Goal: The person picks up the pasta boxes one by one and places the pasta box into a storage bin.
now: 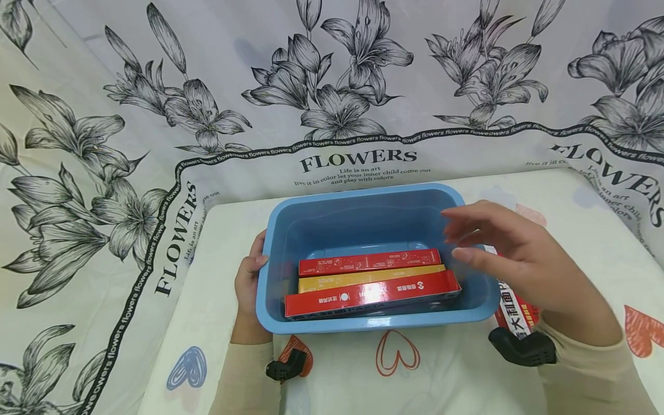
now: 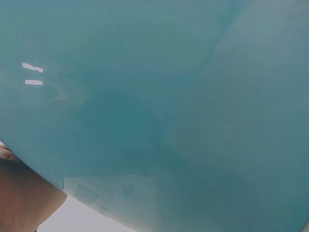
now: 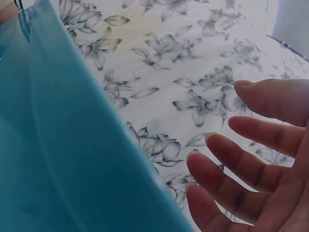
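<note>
A blue plastic bin (image 1: pixel 363 328) stands in the middle of the table in the head view. Inside lie two red pasta boxes, one at the front (image 1: pixel 373 294) and one behind (image 1: pixel 368 263), with a yellow box (image 1: pixel 321 282) between them. My left hand (image 1: pixel 248 288) grips the bin's left side, thumb at the rim; its other fingers are partly hidden. Over the bin's right rim hovers my right hand (image 1: pixel 503 253), fingers spread and holding nothing. The right wrist view shows that hand (image 3: pixel 256 164) apart from the bin wall (image 3: pixel 96 145). Bin plastic (image 2: pixel 145 106) fills most of the left wrist view.
Another red and white pasta box (image 1: pixel 513 305) lies on the table to the right of the bin, partly covered by my right hand and the rim. Behind the table hangs a white flower-print cloth (image 1: pixel 342 86). The heart-print tablecloth (image 1: pixel 332 380) covers the table.
</note>
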`<state>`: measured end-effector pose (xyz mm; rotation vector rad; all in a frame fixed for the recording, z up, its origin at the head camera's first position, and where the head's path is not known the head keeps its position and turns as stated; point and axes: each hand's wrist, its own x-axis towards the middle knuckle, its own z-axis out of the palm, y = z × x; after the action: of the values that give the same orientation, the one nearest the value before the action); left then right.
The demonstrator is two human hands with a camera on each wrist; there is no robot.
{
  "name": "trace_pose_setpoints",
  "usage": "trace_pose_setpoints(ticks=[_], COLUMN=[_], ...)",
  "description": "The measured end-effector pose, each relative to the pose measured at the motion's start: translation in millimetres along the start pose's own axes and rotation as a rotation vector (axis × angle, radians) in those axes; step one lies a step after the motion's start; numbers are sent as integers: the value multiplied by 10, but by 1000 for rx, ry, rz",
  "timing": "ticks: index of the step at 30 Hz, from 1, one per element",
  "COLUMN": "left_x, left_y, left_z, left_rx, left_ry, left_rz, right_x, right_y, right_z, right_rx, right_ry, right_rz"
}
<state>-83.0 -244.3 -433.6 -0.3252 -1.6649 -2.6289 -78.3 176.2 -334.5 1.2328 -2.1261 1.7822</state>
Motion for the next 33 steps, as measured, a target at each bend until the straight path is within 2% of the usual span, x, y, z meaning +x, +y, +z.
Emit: trace_pose_setpoints(ticks=[4,15,19,22,26,33], left_x=[0,-5,-5,-10,-11,-5], left_y=[5,3,5,11,20,19], left_z=[-3,-8,-14,-8,6,4], left_rx=[4,-7,0,0,-8,-14], left_ry=[-7,-11,-20,-27,-30,-35], left_rz=[5,3,1,2,-4,-3], right_x=[-43,-231,-252,-275,-315,-362], right_y=[68,135,144,154,202,278], right_z=[-59,-184,-230,-277,-364,-450], right_rx=[29,120,89,57,64,-28], right_ry=[37,170,190,215,249,305], right_rz=[-17,76,117,178,214,280])
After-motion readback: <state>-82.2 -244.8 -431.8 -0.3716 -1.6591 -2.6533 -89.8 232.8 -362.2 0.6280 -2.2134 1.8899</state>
